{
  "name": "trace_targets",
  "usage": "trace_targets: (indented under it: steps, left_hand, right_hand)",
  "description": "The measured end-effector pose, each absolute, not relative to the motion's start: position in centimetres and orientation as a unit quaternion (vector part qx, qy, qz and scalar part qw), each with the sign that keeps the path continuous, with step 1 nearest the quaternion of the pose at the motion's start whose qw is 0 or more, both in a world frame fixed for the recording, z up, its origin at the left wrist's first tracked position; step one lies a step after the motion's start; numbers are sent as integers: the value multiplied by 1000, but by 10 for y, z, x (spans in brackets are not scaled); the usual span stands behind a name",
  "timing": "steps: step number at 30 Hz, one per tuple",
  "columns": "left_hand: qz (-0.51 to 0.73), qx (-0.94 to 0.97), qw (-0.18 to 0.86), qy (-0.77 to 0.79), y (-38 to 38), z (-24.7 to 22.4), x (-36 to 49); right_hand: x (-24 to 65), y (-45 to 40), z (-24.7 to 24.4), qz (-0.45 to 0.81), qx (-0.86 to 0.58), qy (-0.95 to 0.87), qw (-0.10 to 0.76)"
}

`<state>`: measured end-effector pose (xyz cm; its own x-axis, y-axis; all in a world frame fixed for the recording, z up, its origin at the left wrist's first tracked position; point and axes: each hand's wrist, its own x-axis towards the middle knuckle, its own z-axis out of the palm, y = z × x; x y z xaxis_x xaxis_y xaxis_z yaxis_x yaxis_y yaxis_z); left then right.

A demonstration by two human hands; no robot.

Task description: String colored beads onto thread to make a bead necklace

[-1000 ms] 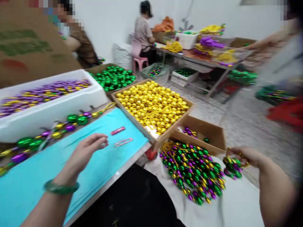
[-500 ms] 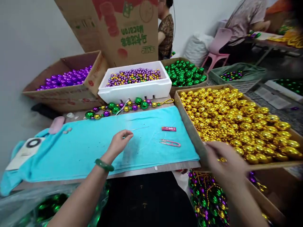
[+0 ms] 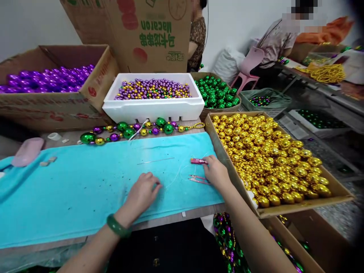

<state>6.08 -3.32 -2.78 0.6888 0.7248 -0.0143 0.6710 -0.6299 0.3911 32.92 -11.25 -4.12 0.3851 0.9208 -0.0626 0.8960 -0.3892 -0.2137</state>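
Observation:
My right hand [image 3: 218,172] pinches the right end of a small dark-red packet [image 3: 196,161] with pale print, which lies at the right of the turquoise towel [image 3: 96,182]. Just below it are pink-handled thread snips [image 3: 197,179], partly behind my right hand. My left hand [image 3: 144,193], a green bangle on its wrist, hovers low over the towel with fingers loosely bent and thumb apart, holding nothing I can see. A long thin needle [image 3: 156,161] lies beyond it. Fine white thread [image 3: 178,175] curls between my hands.
Behind the towel lies a bead string [image 3: 129,132]. Around it stand a box of purple beads [image 3: 93,76], a white foam box [image 3: 153,110], green beads [image 3: 217,93] and a box of gold beads [image 3: 253,206]. A pink dish [image 3: 28,151] sits left. Two people are beyond.
My right hand has moved from the gold bead box's front edge to the red packet. My left hand has come nearer me, away from the needle. The view has shifted.

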Motion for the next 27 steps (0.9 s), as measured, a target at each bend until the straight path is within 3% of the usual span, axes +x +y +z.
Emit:
trace_targets:
  steps: [7, 15, 18, 22, 27]
  left_hand:
    - [5, 919, 125, 373, -46, -45, 83]
    - [-4, 893, 251, 373, -24, -36, 82]
    - [64, 853, 295, 425, -1, -12, 76]
    - [194, 808, 246, 499, 27, 20, 70]
    - [234, 796, 230, 508, 41, 39, 67]
  right_hand:
    - [338, -87, -46, 123, -814, -567, 28]
    - [353, -115, -23, 171, -794, -582, 38]
    - [351, -121, -25, 205, -774, -599, 25]
    - [345, -114, -31, 195, -775, -600, 31]
    - [341, -101, -40, 129, -812, -563, 82]
